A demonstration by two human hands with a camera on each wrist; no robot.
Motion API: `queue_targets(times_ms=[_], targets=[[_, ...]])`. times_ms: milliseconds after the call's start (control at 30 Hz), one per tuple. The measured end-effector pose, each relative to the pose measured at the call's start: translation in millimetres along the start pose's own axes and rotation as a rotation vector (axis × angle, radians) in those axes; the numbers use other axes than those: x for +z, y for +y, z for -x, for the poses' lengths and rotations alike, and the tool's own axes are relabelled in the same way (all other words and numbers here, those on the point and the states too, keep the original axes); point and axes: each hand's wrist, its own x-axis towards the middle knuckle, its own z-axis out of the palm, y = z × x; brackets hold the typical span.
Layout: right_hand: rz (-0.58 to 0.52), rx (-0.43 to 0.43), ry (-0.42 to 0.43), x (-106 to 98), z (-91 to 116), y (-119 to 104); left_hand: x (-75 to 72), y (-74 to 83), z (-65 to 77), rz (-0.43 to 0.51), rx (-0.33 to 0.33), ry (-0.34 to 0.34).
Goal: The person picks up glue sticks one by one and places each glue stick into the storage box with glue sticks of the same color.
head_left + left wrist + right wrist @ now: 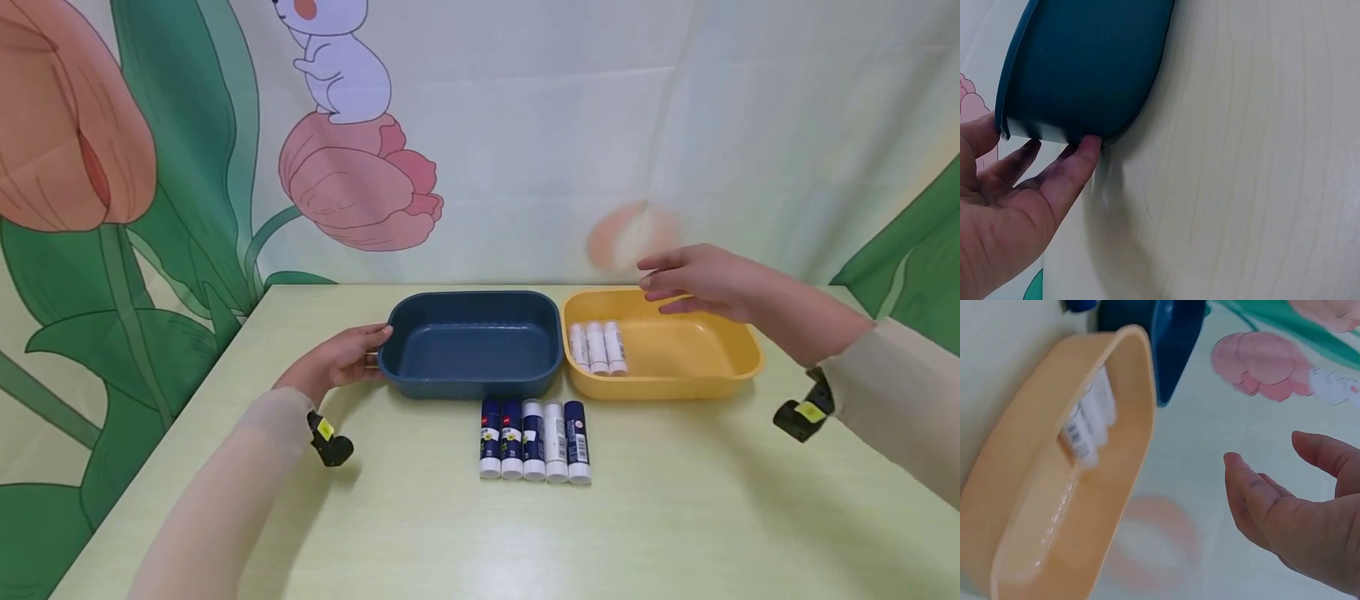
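Observation:
My left hand (345, 354) holds the left end of a dark blue tray (472, 389), thumb at the rim. In the left wrist view its fingertips (1090, 145) meet the tray's outer end wall. Raised over the back of a yellow tray (667, 387) is my right hand (701, 282), fingers loosely extended and nothing in them. Three white glue sticks (597, 348) lie side by side at the yellow tray's left end. In front of the trays, several glue sticks (534, 442) form a row on the table, mostly dark blue with white ends, one mainly white (556, 442).
The two trays stand side by side near the back edge of the pale wooden table (420, 533). Behind it hangs a cloth (525, 167) printed with tulips and a white animal. Each wrist carries a small black camera (804, 414).

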Motion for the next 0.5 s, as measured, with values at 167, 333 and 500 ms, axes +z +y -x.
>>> queue_targets(times_ms=[167,333,500], targets=[[-0.063,-0.053,0.03,9.7,22.1,8.4,-0.1,-0.8,0.1,0.0,0.001,-0.002],[-0.063,-0.106,0.099,27.6,35.8,19.7,0.4,-0.2,-0.4,0.012,-0.011,0.015],[-0.059,-0.145,0.16,52.4,44.3,33.7,-0.1,-0.7,-0.2,0.014,-0.009,0.014]])
